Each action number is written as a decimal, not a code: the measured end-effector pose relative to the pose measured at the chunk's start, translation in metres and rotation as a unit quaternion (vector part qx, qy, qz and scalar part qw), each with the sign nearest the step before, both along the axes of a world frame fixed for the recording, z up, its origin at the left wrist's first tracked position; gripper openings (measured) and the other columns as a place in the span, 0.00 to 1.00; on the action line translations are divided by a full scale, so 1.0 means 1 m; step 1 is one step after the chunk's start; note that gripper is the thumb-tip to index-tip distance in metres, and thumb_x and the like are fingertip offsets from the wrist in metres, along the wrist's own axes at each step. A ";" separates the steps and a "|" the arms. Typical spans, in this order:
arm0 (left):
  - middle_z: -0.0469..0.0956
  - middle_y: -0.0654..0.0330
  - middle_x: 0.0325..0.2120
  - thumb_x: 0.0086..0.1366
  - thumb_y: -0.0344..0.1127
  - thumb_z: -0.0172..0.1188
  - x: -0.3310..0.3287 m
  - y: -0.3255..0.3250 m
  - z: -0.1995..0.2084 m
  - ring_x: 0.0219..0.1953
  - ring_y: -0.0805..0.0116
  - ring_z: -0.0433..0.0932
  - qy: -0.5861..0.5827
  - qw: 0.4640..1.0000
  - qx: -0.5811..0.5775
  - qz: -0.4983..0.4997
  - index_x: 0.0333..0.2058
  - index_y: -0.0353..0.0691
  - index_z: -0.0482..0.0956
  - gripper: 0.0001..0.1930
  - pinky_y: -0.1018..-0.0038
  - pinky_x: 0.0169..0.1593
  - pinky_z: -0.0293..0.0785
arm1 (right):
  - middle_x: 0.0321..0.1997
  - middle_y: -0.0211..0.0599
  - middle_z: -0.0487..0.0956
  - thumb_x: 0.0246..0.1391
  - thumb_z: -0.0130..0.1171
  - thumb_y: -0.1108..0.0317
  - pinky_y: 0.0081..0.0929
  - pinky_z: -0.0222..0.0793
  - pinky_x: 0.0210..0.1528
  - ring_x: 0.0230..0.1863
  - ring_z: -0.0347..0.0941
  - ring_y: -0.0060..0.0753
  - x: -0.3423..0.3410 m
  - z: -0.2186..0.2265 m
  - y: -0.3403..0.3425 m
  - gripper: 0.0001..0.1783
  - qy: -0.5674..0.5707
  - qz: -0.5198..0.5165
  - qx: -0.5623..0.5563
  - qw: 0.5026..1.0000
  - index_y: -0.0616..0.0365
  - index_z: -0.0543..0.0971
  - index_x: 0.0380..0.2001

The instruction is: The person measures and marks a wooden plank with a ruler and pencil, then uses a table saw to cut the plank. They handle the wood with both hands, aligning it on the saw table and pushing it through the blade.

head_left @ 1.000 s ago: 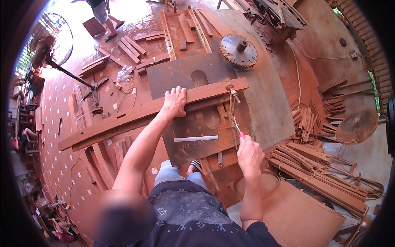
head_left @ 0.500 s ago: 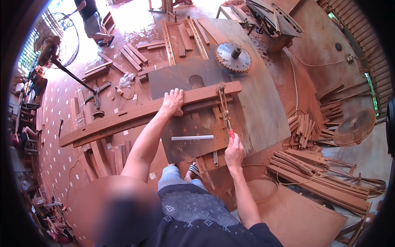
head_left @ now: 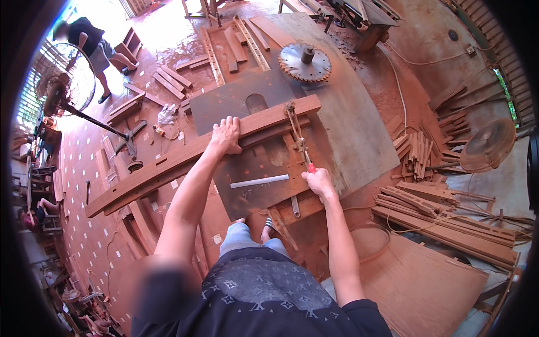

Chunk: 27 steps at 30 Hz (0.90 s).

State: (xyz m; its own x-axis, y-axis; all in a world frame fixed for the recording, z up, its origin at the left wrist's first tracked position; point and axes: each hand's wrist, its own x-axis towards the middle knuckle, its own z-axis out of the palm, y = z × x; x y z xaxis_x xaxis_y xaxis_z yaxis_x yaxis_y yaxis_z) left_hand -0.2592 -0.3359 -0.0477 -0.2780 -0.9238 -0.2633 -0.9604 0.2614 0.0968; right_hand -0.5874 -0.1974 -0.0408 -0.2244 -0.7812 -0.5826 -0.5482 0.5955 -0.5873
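A long reddish-brown wooden beam [head_left: 140, 181] lies at a slant across a dark metal plate [head_left: 216, 106], its left end reaching out past the plate. My left hand [head_left: 226, 136] is on top of the beam, fingers over the far edge and thumb along the near side. On the right, my right hand [head_left: 320, 182] is closed around the red handle of a metal toggle clamp [head_left: 299, 140], whose far end sits on the beam near its right end. A narrow white strip [head_left: 259, 181] lies on the plate between my arms, beside chalk-like marks.
Beyond the beam, a toothed circular saw blade [head_left: 306, 63] lies on the grey tabletop. Cut timber is stacked at the right [head_left: 443, 230]. A standing fan [head_left: 62, 95] is at the left, near a bending person [head_left: 95, 48]. Loose boards [head_left: 171, 81] lie on the floor.
My view has shifted slightly, so the table and beam appear higher and to the left. Both hands keep their places on beam and clamp handle. The person in the background has bent forward.
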 end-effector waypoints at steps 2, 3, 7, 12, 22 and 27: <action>0.71 0.49 0.53 0.39 0.46 0.80 0.002 0.002 -0.001 0.59 0.49 0.72 -0.001 1.000 -0.001 0.004 0.57 0.36 0.66 0.48 0.49 0.58 0.73 | 0.42 0.65 0.85 0.51 0.64 0.54 0.47 0.75 0.54 0.50 0.83 0.61 0.004 0.004 -0.001 0.23 0.008 -0.004 0.007 1.000 0.69 0.85 0.36; 0.71 0.49 0.53 0.38 0.45 0.81 0.000 0.000 -0.001 0.59 0.49 0.72 0.000 1.000 -0.004 0.003 0.57 0.36 0.66 0.48 0.49 0.58 0.73 | 0.43 0.65 0.85 0.51 0.64 0.55 0.47 0.75 0.54 0.50 0.83 0.62 0.003 0.001 -0.001 0.23 0.017 0.001 0.003 1.000 0.68 0.85 0.36; 0.71 0.49 0.53 0.39 0.45 0.81 -0.001 0.002 0.001 0.60 0.48 0.72 0.008 1.000 -0.001 0.005 0.57 0.36 0.66 0.47 0.49 0.60 0.72 | 0.44 0.64 0.85 0.51 0.62 0.56 0.48 0.75 0.55 0.51 0.82 0.63 0.004 -0.006 -0.002 0.21 0.045 -0.004 -0.006 0.999 0.67 0.86 0.35; 0.71 0.49 0.54 0.39 0.45 0.81 -0.002 0.003 0.003 0.61 0.47 0.72 0.007 1.000 -0.010 0.003 0.57 0.37 0.66 0.48 0.48 0.60 0.72 | 0.40 0.65 0.85 0.51 0.60 0.59 0.52 0.76 0.54 0.49 0.82 0.66 0.008 -0.021 -0.002 0.17 0.108 -0.006 -0.076 0.991 0.64 0.87 0.31; 0.65 0.54 0.60 0.48 0.53 0.79 -0.026 0.086 -0.010 0.67 0.51 0.61 0.190 0.953 -0.223 -0.079 0.65 0.57 0.70 0.45 0.50 0.69 0.54 | 0.36 0.61 0.85 0.51 0.62 0.59 0.51 0.77 0.50 0.44 0.84 0.63 0.006 -0.026 0.004 0.15 0.107 -0.027 -0.103 0.989 0.62 0.87 0.29; 0.67 0.58 0.62 0.56 0.55 0.74 -0.042 0.149 -0.036 0.66 0.51 0.62 0.236 0.951 -0.169 -0.108 0.49 0.60 0.87 0.22 0.49 0.68 0.54 | 0.34 0.62 0.85 0.50 0.62 0.58 0.49 0.78 0.48 0.43 0.84 0.63 0.012 -0.032 0.001 0.16 0.117 -0.011 -0.123 0.985 0.61 0.86 0.28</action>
State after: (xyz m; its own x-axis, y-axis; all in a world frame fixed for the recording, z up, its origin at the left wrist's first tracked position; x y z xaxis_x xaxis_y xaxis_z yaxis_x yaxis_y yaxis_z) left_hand -0.3013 -0.1872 -0.0835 -0.4850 -0.8409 0.2400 -0.7507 0.5411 0.3791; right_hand -0.5759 -0.1966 -0.0724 -0.3483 -0.8860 -0.3060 -0.6738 0.4636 -0.5754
